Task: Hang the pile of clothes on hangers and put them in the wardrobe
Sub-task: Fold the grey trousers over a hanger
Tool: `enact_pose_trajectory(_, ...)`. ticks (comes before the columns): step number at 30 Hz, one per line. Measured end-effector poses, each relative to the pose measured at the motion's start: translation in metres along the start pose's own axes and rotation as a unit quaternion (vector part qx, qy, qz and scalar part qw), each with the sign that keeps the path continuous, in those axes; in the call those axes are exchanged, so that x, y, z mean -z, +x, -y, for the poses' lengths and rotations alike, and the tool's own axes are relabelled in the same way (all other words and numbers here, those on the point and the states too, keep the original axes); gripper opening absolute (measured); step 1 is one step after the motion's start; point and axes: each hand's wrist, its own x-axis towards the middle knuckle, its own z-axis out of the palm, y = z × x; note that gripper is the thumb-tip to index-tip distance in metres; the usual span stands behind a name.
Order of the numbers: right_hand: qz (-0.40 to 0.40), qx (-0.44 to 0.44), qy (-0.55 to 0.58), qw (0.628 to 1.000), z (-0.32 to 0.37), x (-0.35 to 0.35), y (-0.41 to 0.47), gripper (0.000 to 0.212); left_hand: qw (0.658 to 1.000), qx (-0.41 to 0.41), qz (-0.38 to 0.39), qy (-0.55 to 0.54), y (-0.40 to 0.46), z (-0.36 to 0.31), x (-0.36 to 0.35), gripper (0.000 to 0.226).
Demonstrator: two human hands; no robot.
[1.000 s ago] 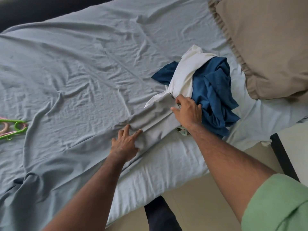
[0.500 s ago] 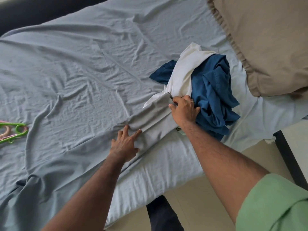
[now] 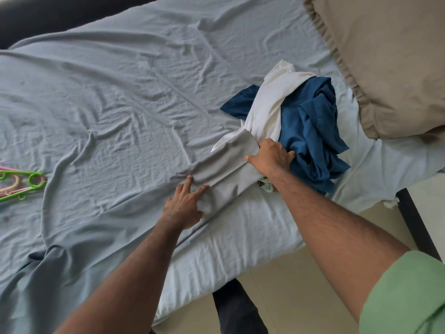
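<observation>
Our right hand (image 3: 271,156) has slid deeper into the clothes pile (image 3: 303,126), grip curled round a grey garment (image 3: 231,169) running lengthwise toward our flat, open left hand (image 3: 184,204).

Soft, even daylight fills the view — no glare, no blown highlights. Shadows are faint: shallow grey ones in the folds of the bed sheet (image 3: 120,104), a darker patch under the pillow (image 3: 385,56) at about 3 o'clock. The corner at 11 o'clock falls to near black. Focus is sharp in the middle; wide-angle bending stretches the forearms at 6 o'clock — edges look slightly soft.
</observation>
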Motion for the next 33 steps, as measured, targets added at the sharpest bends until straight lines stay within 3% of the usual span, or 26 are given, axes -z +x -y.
enact_pose_trajectory(6, -0.075, 0.106, -0.023, 0.991, 0.015, -0.006, -0.037, 0.026, 0.987, -0.021, -0.045, -0.155, -0.001, 0.01, 0.002, 0.08)
enact_pose_trajectory(10, -0.018, 0.174, 0.106, 0.979, 0.039, -0.014, -0.069, 0.02, 0.963, -0.029, -0.105, -0.246, -0.017, 0.022, 0.004, 0.057)
enact_pose_trajectory(12, -0.009, 0.203, 0.148, 0.968, 0.058, -0.02, -0.092, 0.03, 0.941, -0.004, -0.109, -0.32, -0.032, 0.032, 0.005, 0.046)
enact_pose_trajectory(14, -0.005, 0.23, 0.179, 0.956, 0.079, -0.028, -0.119, 0.045, 0.894, 0.018, -0.084, -0.44, -0.052, 0.045, 0.006, 0.045)
enact_pose_trajectory(17, 0.019, 0.27, 0.202, 0.941, 0.118, -0.058, -0.166, 0.058, 0.778, 0.035, -0.028, -0.627, -0.097, 0.074, 0.008, 0.054)
enact_pose_trajectory(21, 0.084, 0.297, 0.187, 0.933, 0.178, -0.115, -0.242, 0.066, 0.655, 0.076, -0.046, -0.75, -0.158, 0.126, -0.003, 0.071)
enact_pose_trajectory(25, 0.132, 0.331, 0.173, 0.918, 0.245, -0.173, -0.328, 0.06, 0.602, 0.168, -0.115, -0.772, -0.218, 0.203, -0.037, 0.068)
enact_pose_trajectory(30, 0.161, 0.38, 0.153, 0.898, 0.305, -0.233, -0.425, 0.057, 0.514, 0.189, -0.172, -0.819, -0.298, 0.299, -0.091, 0.05)
enact_pose_trajectory(33, 0.182, 0.422, 0.146, 0.876, 0.332, -0.265, -0.481, 0.042, 0.518, 0.187, -0.2, -0.81, -0.336, 0.35, -0.12, 0.029)
